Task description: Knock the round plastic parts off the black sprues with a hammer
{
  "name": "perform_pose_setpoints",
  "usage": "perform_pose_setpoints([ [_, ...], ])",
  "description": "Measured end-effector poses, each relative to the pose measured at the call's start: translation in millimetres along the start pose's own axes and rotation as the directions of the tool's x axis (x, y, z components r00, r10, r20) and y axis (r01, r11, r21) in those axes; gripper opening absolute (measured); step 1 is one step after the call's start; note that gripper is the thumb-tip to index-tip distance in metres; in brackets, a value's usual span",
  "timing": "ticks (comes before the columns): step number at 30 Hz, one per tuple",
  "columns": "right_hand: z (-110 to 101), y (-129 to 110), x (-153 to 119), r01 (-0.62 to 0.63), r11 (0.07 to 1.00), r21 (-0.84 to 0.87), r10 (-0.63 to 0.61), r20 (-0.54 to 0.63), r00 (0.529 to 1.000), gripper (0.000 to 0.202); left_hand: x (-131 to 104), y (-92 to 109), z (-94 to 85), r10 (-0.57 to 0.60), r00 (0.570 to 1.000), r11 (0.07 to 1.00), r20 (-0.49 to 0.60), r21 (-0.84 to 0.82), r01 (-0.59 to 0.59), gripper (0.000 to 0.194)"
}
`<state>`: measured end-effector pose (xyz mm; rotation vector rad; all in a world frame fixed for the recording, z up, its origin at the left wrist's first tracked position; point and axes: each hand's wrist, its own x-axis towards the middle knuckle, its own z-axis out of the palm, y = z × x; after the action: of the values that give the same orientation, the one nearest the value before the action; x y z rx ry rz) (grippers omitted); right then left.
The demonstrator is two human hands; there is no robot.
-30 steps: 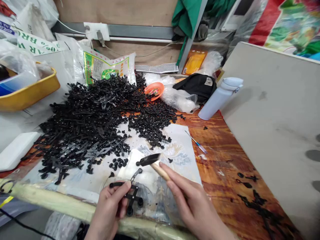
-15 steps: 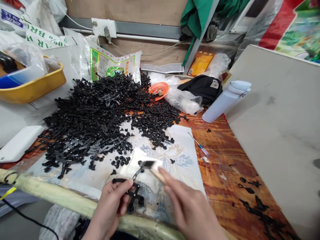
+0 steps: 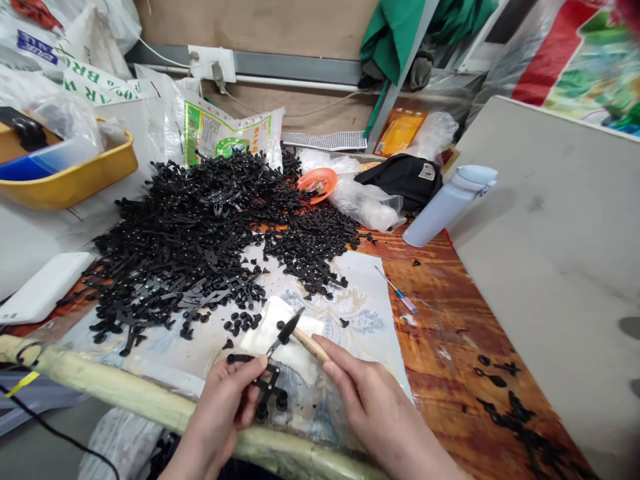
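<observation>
My left hand (image 3: pixel 227 393) pinches a jointed black linkage (image 3: pixel 270 387) of flat bars with round knobs, near the table's front edge. One of its bars reaches forward over a folded white pad (image 3: pixel 267 320). My right hand (image 3: pixel 363 393) is wrapped round the light wooden handle of a small hammer (image 3: pixel 311 343). The dark hammer head lies over the far end of that bar, beside a round black knob; whether they touch I cannot tell. Several small black knobs (image 3: pixel 240 325) lie loose just left of the pad.
A large heap of black parts (image 3: pixel 190 227) covers the back left. A screwdriver (image 3: pixel 403 297), a pale blue bottle (image 3: pixel 447 207) and black pieces (image 3: pixel 517 417) are on the right. An orange dish (image 3: pixel 317 183) stands behind; a grey panel (image 3: pixel 560 253) bounds the right side.
The hammer head was blurred by motion and now shows sharply, tilted over the bar's end. My left hand keeps its hold on the linkage. The whole view has shifted slightly.
</observation>
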<state>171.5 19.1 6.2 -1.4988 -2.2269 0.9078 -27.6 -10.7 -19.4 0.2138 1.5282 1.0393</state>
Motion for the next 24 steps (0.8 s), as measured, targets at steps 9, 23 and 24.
perform_pose_setpoints([
  [9,8,-15,56,-0.140,0.909,0.392,0.123,0.066,0.990,0.020,4,1,-1.2,0.027,0.999,0.998,0.043,0.056,-0.030,0.041],
  [23,26,-13,59,-0.166,0.923,0.347,0.101,0.197,0.975,0.013,0,12,-4.2,0.673,0.736,0.578,0.073,0.569,-0.584,0.029],
  [24,25,-14,62,-0.170,0.919,0.355,0.099,0.209,0.973,0.013,0,16,-5.6,0.703,0.703,0.502,0.112,0.622,-0.601,0.030],
])
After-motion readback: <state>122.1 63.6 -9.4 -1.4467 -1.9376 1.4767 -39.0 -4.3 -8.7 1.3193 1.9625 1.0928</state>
